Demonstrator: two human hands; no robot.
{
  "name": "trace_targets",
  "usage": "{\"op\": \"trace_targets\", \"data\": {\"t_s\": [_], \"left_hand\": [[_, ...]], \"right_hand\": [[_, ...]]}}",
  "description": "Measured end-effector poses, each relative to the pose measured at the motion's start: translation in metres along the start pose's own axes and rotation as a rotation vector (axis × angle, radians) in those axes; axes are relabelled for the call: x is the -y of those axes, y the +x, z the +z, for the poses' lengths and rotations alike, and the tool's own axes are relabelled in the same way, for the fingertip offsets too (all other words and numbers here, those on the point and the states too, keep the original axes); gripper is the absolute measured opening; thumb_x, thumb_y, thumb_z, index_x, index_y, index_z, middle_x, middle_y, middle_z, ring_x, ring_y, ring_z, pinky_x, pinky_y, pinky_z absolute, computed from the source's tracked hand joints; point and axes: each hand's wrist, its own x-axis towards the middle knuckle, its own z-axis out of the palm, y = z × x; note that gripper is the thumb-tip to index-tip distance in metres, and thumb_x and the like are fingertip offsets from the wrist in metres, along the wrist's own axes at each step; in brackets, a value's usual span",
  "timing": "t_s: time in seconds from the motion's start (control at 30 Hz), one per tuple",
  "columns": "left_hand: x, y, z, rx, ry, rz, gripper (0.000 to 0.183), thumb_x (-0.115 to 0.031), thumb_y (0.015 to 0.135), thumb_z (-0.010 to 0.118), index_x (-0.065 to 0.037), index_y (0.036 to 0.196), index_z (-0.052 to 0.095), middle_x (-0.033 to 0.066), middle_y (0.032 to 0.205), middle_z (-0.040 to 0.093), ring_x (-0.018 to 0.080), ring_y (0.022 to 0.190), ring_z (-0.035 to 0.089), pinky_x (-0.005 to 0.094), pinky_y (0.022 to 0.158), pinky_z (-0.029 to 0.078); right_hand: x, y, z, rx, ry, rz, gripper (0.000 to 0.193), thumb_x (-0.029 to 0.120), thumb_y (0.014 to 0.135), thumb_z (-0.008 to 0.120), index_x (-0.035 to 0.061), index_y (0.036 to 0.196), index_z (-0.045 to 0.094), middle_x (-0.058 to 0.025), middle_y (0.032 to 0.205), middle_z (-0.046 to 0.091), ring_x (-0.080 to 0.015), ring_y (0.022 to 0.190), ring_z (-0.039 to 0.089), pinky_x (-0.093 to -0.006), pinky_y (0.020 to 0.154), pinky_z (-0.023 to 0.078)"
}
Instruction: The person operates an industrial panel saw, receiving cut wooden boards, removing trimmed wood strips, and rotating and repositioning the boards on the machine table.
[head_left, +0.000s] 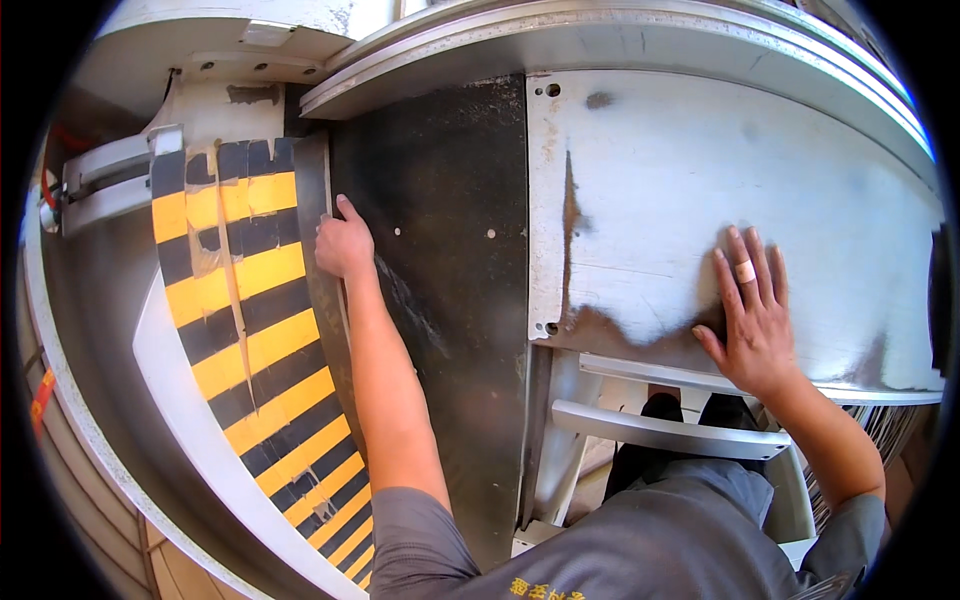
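Observation:
My left hand (345, 243) is closed over the upright dark edge strip (318, 180) that runs beside a black-and-yellow striped panel (255, 285). Its fingers curl over the strip and the thumb points away from me; the fingertips are partly hidden. Under my left forearm lies a dark, scuffed tabletop (450, 270). To the right, my right hand (757, 325) rests flat, fingers stretched out, on a pale metal plate (650, 200) with brown worn patches. A light band (745, 271) wraps one of its fingers. Nothing is held in that hand.
A long metal beam (600, 40) crosses the far side above the tabletop. Metal bars (105, 180) stick out at the far left. A curved pale handle bar (665, 430) sits below the plate, close to my body. A white curved panel (190, 390) borders the stripes.

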Motion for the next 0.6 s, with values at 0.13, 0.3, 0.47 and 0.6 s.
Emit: {"op": "trace_targets", "data": {"t_s": [0.13, 0.3, 0.47, 0.6], "left_hand": [[-0.016, -0.012, -0.011, 0.094, -0.082, 0.023, 0.07, -0.056, 0.106, 0.038, 0.001, 0.144, 0.052, 0.027, 0.138, 0.062, 0.0425, 0.126, 0.062, 0.0532, 0.108, 0.048], [0.022, -0.075, 0.035, -0.231, -0.356, 0.234, 0.07, -0.045, 0.105, 0.049, 0.0, 0.157, 0.033, 0.027, 0.163, 0.032, 0.0437, 0.152, 0.028, 0.0551, 0.126, 0.019], [0.031, -0.222, -0.009, -0.229, -0.64, 0.557, 0.064, -0.032, 0.099, 0.06, -0.001, 0.152, 0.042, 0.024, 0.159, 0.04, 0.0424, 0.148, 0.035, 0.0539, 0.124, 0.025], [0.108, -0.317, 0.005, -0.174, -0.596, 0.314, 0.053, -0.028, 0.099, 0.058, -0.001, 0.144, 0.051, 0.0241, 0.153, 0.046, 0.0419, 0.144, 0.04, 0.0537, 0.121, 0.028]], "right_hand": [[-0.002, -0.006, -0.003, -0.02, 0.024, 0.021, 0.089, 0.038, 0.087, 0.073, -0.0013, 0.156, 0.034, -0.0215, 0.168, 0.023, -0.0393, 0.158, 0.015, -0.0563, 0.128, 0.01], [0.007, -0.01, -0.004, -0.127, 0.021, -0.085, 0.086, 0.039, 0.09, 0.069, -0.0023, 0.156, 0.033, -0.0211, 0.167, 0.026, -0.0391, 0.157, 0.017, -0.0551, 0.128, 0.012], [-0.001, -0.022, 0.003, -0.239, 0.021, -0.105, 0.083, 0.041, 0.094, 0.065, -0.0041, 0.156, 0.031, -0.0213, 0.166, 0.027, -0.0383, 0.157, 0.019, -0.0541, 0.128, 0.013], [-0.003, -0.022, 0.013, -0.292, 0.019, -0.121, 0.079, 0.042, 0.097, 0.061, -0.0052, 0.154, 0.034, -0.0212, 0.164, 0.031, -0.0357, 0.156, 0.021, -0.0511, 0.128, 0.016]]}}
